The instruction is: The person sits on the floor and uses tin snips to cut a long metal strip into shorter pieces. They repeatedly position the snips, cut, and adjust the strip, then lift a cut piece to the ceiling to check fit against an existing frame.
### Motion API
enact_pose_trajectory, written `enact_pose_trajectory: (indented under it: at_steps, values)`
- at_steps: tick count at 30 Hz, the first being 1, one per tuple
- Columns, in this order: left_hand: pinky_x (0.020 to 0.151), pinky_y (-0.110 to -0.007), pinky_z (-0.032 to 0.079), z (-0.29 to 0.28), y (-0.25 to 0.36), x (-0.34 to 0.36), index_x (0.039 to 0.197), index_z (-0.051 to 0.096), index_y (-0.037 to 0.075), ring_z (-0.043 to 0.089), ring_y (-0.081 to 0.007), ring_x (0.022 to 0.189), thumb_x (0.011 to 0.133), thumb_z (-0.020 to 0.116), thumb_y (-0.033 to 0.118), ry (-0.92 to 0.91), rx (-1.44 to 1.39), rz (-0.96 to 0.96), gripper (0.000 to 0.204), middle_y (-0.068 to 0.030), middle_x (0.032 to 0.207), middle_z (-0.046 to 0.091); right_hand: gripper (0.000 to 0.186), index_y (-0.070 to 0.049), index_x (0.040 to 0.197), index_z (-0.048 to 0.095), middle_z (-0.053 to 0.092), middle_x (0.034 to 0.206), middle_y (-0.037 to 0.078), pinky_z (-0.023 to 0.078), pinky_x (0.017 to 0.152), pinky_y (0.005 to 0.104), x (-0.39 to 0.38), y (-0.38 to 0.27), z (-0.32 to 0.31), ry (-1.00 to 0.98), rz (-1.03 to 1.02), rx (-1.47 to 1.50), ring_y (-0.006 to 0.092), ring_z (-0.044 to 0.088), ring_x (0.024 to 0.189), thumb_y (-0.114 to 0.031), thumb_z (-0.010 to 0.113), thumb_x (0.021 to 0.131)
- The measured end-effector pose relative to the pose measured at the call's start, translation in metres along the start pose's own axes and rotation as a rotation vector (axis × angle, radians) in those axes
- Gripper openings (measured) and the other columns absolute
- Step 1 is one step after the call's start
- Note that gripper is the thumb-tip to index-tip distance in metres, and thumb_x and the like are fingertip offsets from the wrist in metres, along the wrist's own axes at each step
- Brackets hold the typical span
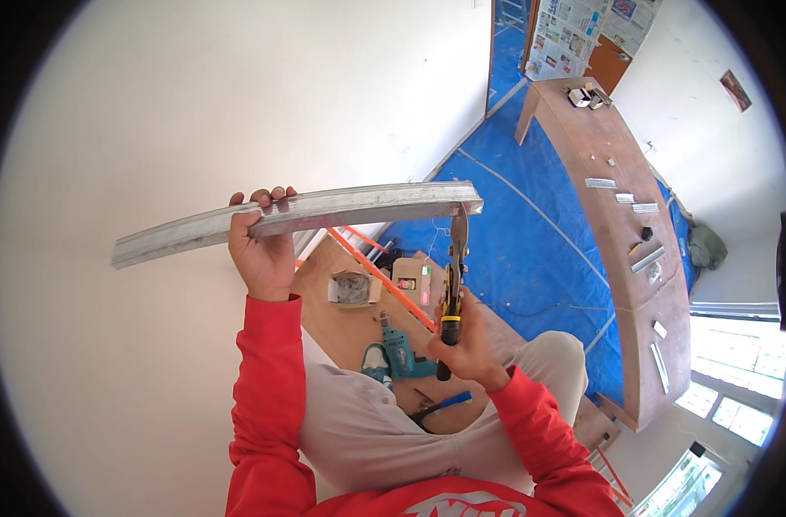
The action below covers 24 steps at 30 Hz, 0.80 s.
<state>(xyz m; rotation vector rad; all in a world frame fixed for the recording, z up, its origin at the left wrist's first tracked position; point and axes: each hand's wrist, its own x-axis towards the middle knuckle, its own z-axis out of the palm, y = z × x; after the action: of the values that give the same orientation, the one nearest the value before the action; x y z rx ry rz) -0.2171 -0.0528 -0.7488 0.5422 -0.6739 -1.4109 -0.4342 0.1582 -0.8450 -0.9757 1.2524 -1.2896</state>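
Observation:
A long silvery metal channel (358,205) stretches sideways in front of me. My left hand (264,246) is closed around it left of its middle, fingers over the top edge. In my right hand (470,343) are tin snips (452,314) with black and yellow handles, held upright. Their blades meet the lower edge of the channel close to its right end; whether the jaws are open or shut there I cannot make out.
On the wooden board below lie a teal power drill (399,349), a blue-handled tool (449,402) and a cardboard box (355,288). An orange ladder rail (384,280) runs beside them. Metal offcuts (648,259) lie on a long brown bench (617,233). Blue sheeting (513,224) covers the floor.

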Motion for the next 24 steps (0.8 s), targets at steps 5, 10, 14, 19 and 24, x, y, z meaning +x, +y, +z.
enact_pose_trajectory:
  at_steps: [5, 10, 14, 19, 24]
  values:
    - [0.11, -0.055, 0.045, -0.01, -0.004, 0.009, 0.118, 0.044, 0.012, 0.06, -0.0308, 0.098, 0.084, 0.056, -0.001, 0.055, 0.003, -0.026, 0.038, -0.0109, 0.09, 0.058, 0.054, 0.002, 0.12, 0.05, 0.048, 0.082, 0.004, 0.043, 0.062, 0.0304, 0.001, -0.006, -0.001, -0.007, 0.077, 0.041, 0.0131, 0.046, 0.071, -0.006, 0.07, 0.07]
    - [0.108, -0.053, 0.048, -0.017, -0.009, 0.011, 0.106, 0.044, 0.009, 0.059, -0.031, 0.095, 0.085, 0.058, 0.0, 0.133, 0.041, -0.024, 0.027, -0.0115, 0.086, 0.055, 0.055, 0.003, 0.119, 0.051, 0.049, 0.082, 0.005, 0.043, 0.062, 0.0302, 0.002, -0.001, 0.003, -0.011, 0.125, 0.008, 0.0136, 0.047, 0.073, -0.008, 0.072, 0.069]
    - [0.106, -0.051, 0.051, -0.023, -0.014, 0.016, 0.093, 0.049, 0.008, 0.061, -0.0308, 0.094, 0.086, 0.059, 0.002, 0.173, 0.028, -0.075, 0.014, -0.0113, 0.084, 0.057, 0.045, -0.002, 0.114, 0.052, 0.053, 0.081, 0.001, 0.045, 0.064, 0.0265, 0.002, 0.005, 0.009, 0.005, 0.193, 0.089, 0.009, 0.051, 0.071, -0.002, 0.069, 0.073]
    - [0.108, -0.05, 0.051, -0.03, -0.021, 0.018, 0.081, 0.05, 0.006, 0.062, -0.0309, 0.098, 0.088, 0.06, 0.004, 0.248, 0.035, -0.116, 0.012, -0.0119, 0.084, 0.059, 0.042, -0.002, 0.113, 0.053, 0.054, 0.076, -0.002, 0.044, 0.062, 0.026, 0.007, 0.006, 0.002, -0.006, 0.246, 0.197, 0.0068, 0.052, 0.068, 0.0, 0.072, 0.075]
    - [0.11, -0.051, 0.052, -0.022, -0.022, 0.02, 0.084, 0.049, 0.004, 0.063, -0.0331, 0.105, 0.09, 0.06, 0.005, 0.284, 0.021, -0.072, 0.012, -0.014, 0.09, 0.059, 0.037, -0.004, 0.108, 0.052, 0.053, 0.081, 0.0, 0.044, 0.061, 0.0247, 0.006, 0.001, -0.003, -0.092, 0.247, 0.274, 0.008, 0.052, 0.069, 0.003, 0.069, 0.075]
